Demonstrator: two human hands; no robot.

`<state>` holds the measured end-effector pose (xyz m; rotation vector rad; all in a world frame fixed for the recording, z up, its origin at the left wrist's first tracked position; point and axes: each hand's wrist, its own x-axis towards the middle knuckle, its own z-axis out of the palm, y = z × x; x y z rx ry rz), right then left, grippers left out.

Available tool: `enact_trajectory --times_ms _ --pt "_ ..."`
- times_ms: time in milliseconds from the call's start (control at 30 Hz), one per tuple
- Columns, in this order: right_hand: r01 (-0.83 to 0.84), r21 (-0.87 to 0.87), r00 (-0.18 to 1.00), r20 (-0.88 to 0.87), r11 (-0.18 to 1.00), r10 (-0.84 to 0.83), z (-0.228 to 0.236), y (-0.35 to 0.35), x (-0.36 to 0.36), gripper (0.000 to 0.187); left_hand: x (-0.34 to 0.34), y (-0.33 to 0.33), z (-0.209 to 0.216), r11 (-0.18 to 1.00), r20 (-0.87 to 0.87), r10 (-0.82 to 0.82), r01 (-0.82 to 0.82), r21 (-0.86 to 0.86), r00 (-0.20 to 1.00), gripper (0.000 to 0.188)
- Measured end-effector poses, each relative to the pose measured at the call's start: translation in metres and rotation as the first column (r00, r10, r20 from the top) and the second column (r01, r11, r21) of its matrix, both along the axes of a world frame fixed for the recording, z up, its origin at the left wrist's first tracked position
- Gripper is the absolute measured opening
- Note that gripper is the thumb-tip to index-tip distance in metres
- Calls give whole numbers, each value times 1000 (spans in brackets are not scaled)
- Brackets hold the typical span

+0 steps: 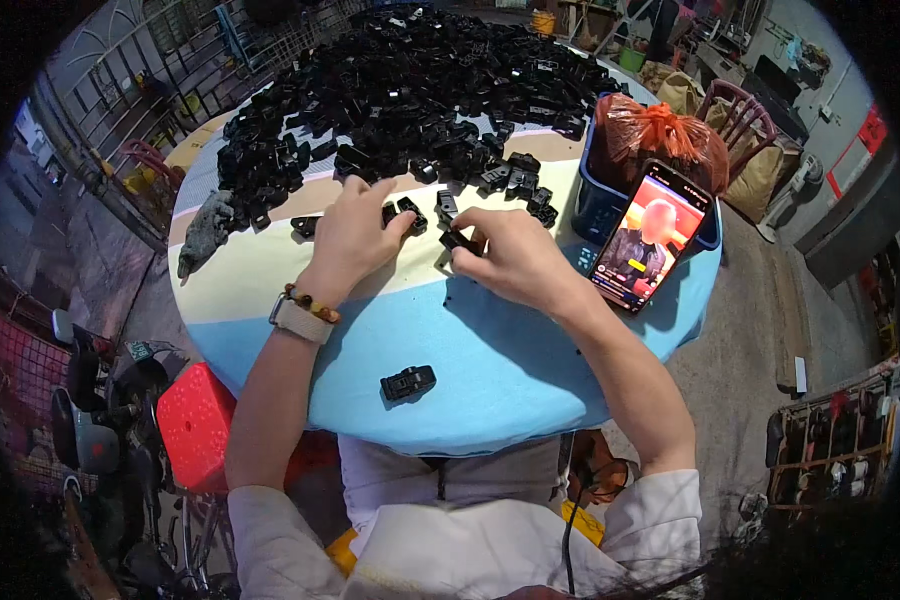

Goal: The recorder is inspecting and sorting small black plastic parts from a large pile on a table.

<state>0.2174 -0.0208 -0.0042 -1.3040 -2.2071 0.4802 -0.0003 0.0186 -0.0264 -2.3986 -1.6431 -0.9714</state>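
My right hand (515, 255) pinches a black part (457, 242) on the near side of the heap (400, 90) on the table (510, 400). My left hand (355, 238) curls by another piece (412, 212); I can't tell if it grips. The pinched part looks light, stiff, perhaps slippery: best held by its sides.

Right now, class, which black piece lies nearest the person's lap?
The lone black piece on the tablecloth's blue band, towards its front edge; all the other black pieces are farther back.
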Motion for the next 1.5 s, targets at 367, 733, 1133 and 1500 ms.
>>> enact_trajectory --times_ms 367,733,1133,1500 --pt "-144 14 956 -255 990 142 -7 8 7 33 -5 -35 29 756 224 -235 323 -570 946 26" --pt "-318 73 912 -249 945 326 -2 -13 -14 29 -37 -39 39 562 293 -422 501 -658 858 59" --pt "-197 256 980 57 946 189 -8 -21 -28 22 -36 -37 35 668 229 -402 455 -589 886 47" --pt "-187 207 979 -44 960 200 -5 -21 -26 21 -22 -37 25 710 257 -422 493 -503 869 32"
